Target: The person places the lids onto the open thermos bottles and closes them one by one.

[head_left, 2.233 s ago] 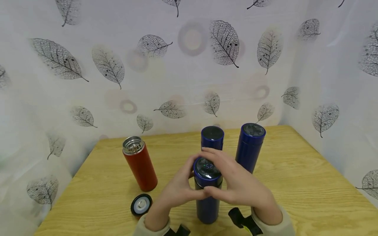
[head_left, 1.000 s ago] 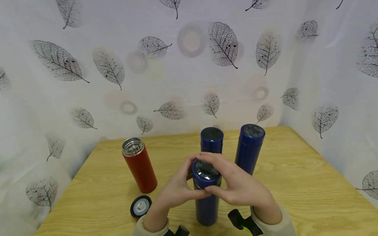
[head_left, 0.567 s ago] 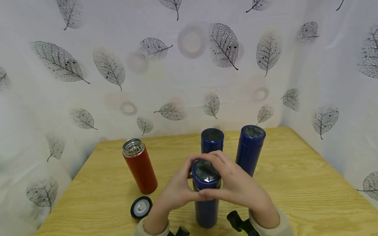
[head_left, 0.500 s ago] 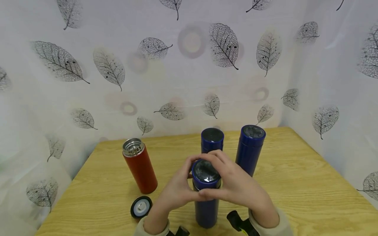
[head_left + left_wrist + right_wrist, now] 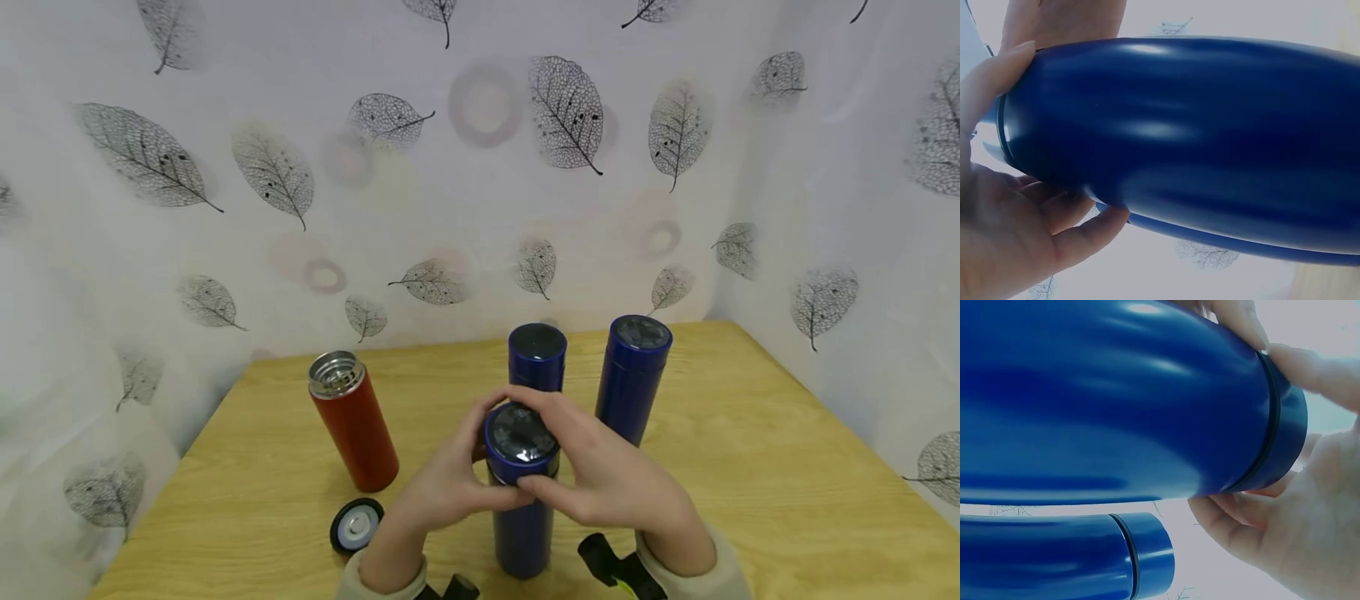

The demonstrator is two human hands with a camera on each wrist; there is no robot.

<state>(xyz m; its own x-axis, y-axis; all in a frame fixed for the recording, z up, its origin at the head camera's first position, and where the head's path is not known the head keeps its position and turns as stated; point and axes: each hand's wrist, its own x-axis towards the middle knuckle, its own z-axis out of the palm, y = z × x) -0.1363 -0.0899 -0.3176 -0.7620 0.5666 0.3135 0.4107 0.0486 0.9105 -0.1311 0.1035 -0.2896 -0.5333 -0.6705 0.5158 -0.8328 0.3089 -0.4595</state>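
Now the right hand's (image 5: 615, 475) thumb, which half a second ago lay lower across the left hand's (image 5: 442, 487) thumb, rests at the rim of the cap (image 5: 521, 437); this looks like a small regrip, and the cap is still on the blue bottle (image 5: 522, 542). The digits lit on its top two seconds ago are gone, leaving a dark, glossy disc. Both hands have thumb and fingers curled round the cap, clamped about its seam (image 5: 1272, 419). The bottle stands upright on the table (image 5: 247, 467), in front of the rear blue bottle (image 5: 536, 367) and near the right-hand blue bottle (image 5: 633, 383); all three are smooth cylinders with a lacquer-like sheen. Unmoved, the red bottle (image 5: 356, 433) shows a bright, metallic mouth, and a loose lid (image 5: 357, 525) lies underside up, black-rimmed with a pale disc inside. Pale wood grain streaks the tabletop
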